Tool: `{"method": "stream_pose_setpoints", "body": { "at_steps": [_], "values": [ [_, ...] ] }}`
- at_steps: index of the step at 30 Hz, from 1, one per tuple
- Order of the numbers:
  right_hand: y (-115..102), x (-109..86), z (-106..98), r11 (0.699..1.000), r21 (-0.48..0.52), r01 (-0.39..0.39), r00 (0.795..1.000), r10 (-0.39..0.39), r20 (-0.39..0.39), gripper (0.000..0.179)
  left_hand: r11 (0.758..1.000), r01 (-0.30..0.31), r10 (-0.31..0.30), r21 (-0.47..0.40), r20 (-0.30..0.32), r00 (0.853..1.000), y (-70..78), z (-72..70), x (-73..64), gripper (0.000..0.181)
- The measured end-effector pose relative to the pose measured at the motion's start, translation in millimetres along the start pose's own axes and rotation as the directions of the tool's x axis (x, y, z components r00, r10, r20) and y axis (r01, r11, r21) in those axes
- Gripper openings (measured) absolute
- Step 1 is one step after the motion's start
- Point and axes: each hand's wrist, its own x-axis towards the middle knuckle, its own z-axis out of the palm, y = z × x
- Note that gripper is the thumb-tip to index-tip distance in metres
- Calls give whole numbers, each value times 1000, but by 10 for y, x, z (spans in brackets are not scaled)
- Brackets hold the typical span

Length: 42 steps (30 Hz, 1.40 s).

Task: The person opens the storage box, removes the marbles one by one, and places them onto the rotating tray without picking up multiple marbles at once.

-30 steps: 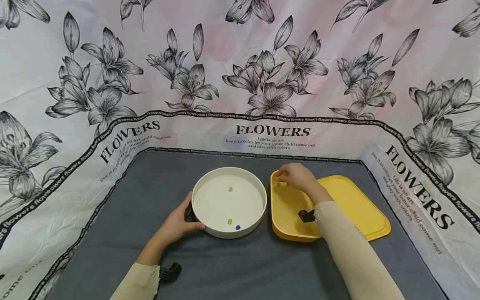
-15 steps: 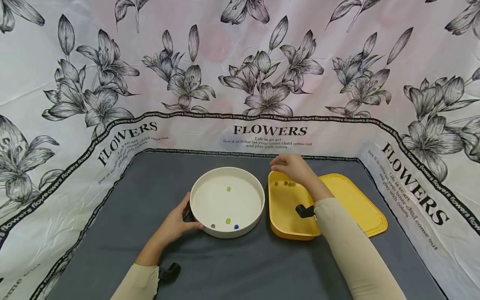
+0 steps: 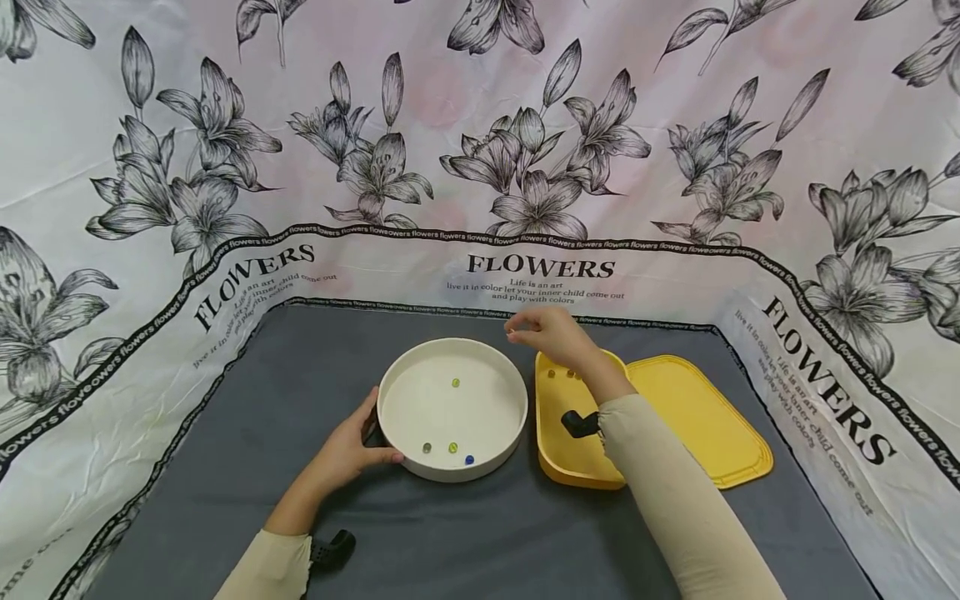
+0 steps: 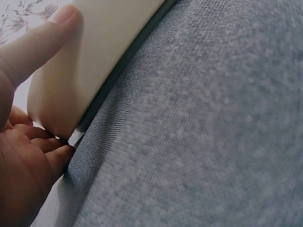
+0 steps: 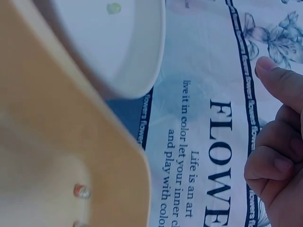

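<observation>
Presumably for steadiness, my left hand [image 3: 347, 452] grips the bowl [image 3: 487, 412]; my right hand [image 3: 557, 337] curls over the box's [image 3: 558, 408] far end, holding what, I can't tell.

My left hand [image 4: 21, 161] is at eight o'clock and grips a cream container [image 4: 109, 42], whose curved wall slants from twelve o'clock down toward nine. My thumb [image 4: 35, 47] lies against that wall at ten o'clock, its tip nearer eleven; my fingers [image 4: 59, 158] bend in at the lower corner, between eight and nine. A dark strip [image 4: 114, 80] edges the wall, and grey woven cloth [image 4: 203, 142] spreads from one o'clock round to six. Flowered fabric [image 4: 16, 19], blurred, shows behind my thumb.
</observation>
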Motion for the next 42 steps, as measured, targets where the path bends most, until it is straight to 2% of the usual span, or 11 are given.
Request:
{"method": "stream_pose_setpoints", "body": {
  "at_steps": [5,13,23,31,36,42],
  "values": [
    [-114,88,82,998,-32,52,998,-51,33,17,1000,5,-5,0,-3,1000,4,-6,0,132],
    [-225,154,153,992,0,126,989,-126,75,15,999,-16,16,-29,-1,1000,32,14,20,130],
    [-361,289,218,988,-49,144,985,-138,104,15,999,-5,6,-42,6,1000,52,-4,17,132],
    [-364,382,329,992,-79,102,986,-90,140,14,999,26,-25,-37,30,999,4,31,6,134],
    [-373,449,396,987,-47,154,975,-145,168,16,999,11,-10,-33,12,1000,-7,16,24,133],
    [-285,518,480,991,-33,127,968,-117,221,18,1000,11,-10,-25,21,1000,20,18,30,133]
  ]
}}
